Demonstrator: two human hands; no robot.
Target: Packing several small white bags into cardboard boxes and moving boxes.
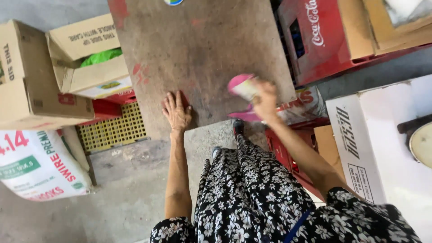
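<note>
**Hands at a worn board among boxes and crates**

Head view: a worn brown bench (202,54) with red stains is lying flat across the far middle of the scene, over a grey concrete floor (121,189). The place is looking like a crowded storeroom.

At the far left, two cardboard boxes (31,76) are sitting side by side, the open one showing something green inside. Below them a yellow grid crate (112,130) is resting on the floor, and a white printed sack (38,164) is lying at the near left. At the far right a red bottle crate (324,40) is carrying another box, and a white carton (373,144) is crowding in on the right, just beside the right arm.

The left hand (177,112) is lying flat on the near edge of the bench, fingers spread, arm straight. The right hand (265,101) is blurring over the bench's near right corner, fingers closing around a pink and pale packet (240,86), which is hanging just above the board.
</note>
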